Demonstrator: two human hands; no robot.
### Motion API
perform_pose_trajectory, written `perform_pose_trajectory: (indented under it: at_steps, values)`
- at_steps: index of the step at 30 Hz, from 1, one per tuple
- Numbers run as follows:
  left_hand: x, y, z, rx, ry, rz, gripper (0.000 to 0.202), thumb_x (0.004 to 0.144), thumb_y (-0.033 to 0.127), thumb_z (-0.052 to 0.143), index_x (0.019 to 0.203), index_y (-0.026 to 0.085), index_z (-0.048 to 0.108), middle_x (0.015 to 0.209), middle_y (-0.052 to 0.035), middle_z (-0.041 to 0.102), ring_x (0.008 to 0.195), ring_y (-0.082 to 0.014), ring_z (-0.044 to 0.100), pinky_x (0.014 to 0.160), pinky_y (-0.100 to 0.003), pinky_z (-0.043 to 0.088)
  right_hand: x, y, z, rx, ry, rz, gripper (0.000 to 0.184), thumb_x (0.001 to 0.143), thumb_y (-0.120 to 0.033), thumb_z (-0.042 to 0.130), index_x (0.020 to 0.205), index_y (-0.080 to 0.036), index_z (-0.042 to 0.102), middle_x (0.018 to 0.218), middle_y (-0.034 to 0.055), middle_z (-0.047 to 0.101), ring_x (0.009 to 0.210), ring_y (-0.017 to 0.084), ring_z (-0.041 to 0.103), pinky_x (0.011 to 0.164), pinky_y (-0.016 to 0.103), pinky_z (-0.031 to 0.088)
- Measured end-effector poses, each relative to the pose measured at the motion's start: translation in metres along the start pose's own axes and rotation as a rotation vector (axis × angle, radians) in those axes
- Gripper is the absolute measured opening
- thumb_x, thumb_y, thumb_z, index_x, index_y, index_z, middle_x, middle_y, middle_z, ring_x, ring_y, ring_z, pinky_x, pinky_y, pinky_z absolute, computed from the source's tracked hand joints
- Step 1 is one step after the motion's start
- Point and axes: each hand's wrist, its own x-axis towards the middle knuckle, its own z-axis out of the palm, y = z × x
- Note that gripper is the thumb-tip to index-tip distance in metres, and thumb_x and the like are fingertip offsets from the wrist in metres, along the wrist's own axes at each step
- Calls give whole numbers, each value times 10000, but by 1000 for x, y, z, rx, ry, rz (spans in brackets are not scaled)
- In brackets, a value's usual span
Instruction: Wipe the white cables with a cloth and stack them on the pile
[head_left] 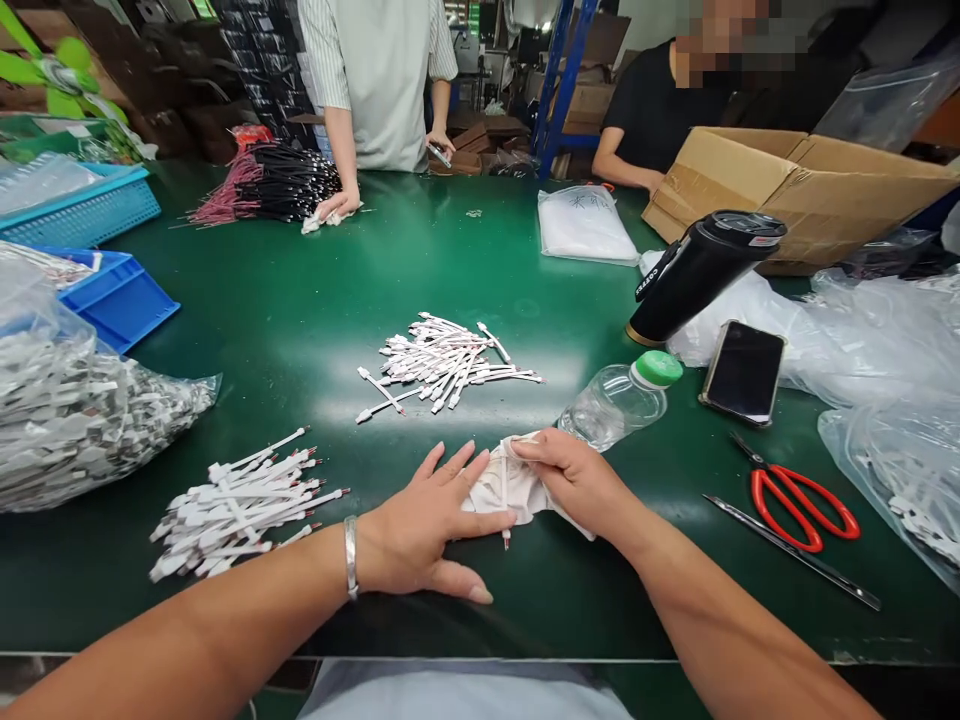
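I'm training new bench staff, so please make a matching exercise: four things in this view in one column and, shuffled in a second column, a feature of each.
Things:
1. Scissors
2. Plastic water bottle
3. Phone
4. The person's left hand

Features:
A. Dark screen facing up
B. Metal bangle at the wrist
C. Red handles
D. Green cap

Right pairs: 1-C, 2-D, 3-A, 4-B.

Crumpled off-white cloth (pixel 504 488) lies bunched between the left hand (pixel 420 530) and the pinching right hand (pixel 577 485); a thin white cable (pixel 506 535) protrudes from its lower edge.
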Motion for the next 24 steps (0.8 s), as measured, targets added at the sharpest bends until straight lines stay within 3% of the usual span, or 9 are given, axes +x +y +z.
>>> perform_pose_trajectory:
  at_steps: [3, 6, 8, 10, 13, 17, 20, 24]
  values:
    - [-4, -2, 1, -132, 122, -61, 594, 822, 521, 520, 1365, 337, 365, 1517, -105, 137, 1387, -327, 103, 1071, -594, 72, -4, 5, 6, 124, 82, 10, 337, 876, -134, 409, 1108, -213, 640, 878, 46, 611, 852, 149, 579, 781, 285, 468]
    - [-5, 1, 0, -213, 287, -77, 381, 898, 374, 450, 1260, 278, 523, 1448, -86, 351, 1346, -253, 283, 1091, -478, 201, -5, 4, 8, 151, 75, 45, 330, 873, -158, 418, 1109, -218, 641, 943, 61, 636, 892, 175, 584, 818, 325, 465]
    - [-3, 5, -4, -218, 375, -83, 307, 910, 309, 421, 1115, 218, 630, 1243, -94, 578, 1179, -213, 491, 1007, -379, 355, -5, 3, 6, 169, 64, 74, 330, 870, -160, 420, 1110, -213, 641, 951, 62, 640, 894, 180, 585, 821, 328, 464]
    - [1, 9, -12, -194, 420, -155, 284, 906, 272, 410, 998, 184, 664, 985, -74, 681, 941, -175, 596, 858, -302, 443, -6, 2, 2, 172, 70, 98, 334, 864, -157, 423, 1116, -205, 637, 948, 60, 639, 899, 182, 583, 820, 325, 462]
    - [14, 12, -26, -138, 397, -314, 237, 876, 253, 440, 932, 183, 659, 878, -39, 684, 808, -159, 604, 738, -262, 448, -9, 1, -5, 116, 97, 116, 347, 863, -153, 414, 1134, -208, 625, 935, 55, 636, 904, 186, 579, 806, 320, 456]
    - [46, 10, -38, -47, 300, -450, 259, 822, 296, 496, 1008, 177, 631, 857, -39, 675, 772, -185, 599, 670, -269, 431, -13, -1, -10, -39, 33, 113, 313, 876, -189, 428, 1110, -225, 633, 892, 51, 627, 842, 188, 585, 722, 296, 438]
    - [73, 9, -39, -36, 248, -498, 360, 737, 204, 556, 1093, 159, 598, 814, -43, 657, 768, -201, 589, 679, -279, 420, -14, -3, -12, -149, -58, 103, 249, 878, -236, 465, 1043, -234, 652, 846, 42, 609, 790, 184, 583, 663, 272, 406]
    - [93, 5, -37, -111, 248, -514, 408, 625, 85, 572, 1025, 152, 624, 679, -14, 610, 729, -202, 582, 680, -277, 417, -15, -6, -19, -217, -109, 115, 219, 853, -221, 502, 993, -238, 669, 840, 44, 628, 793, 190, 590, 620, 249, 375]
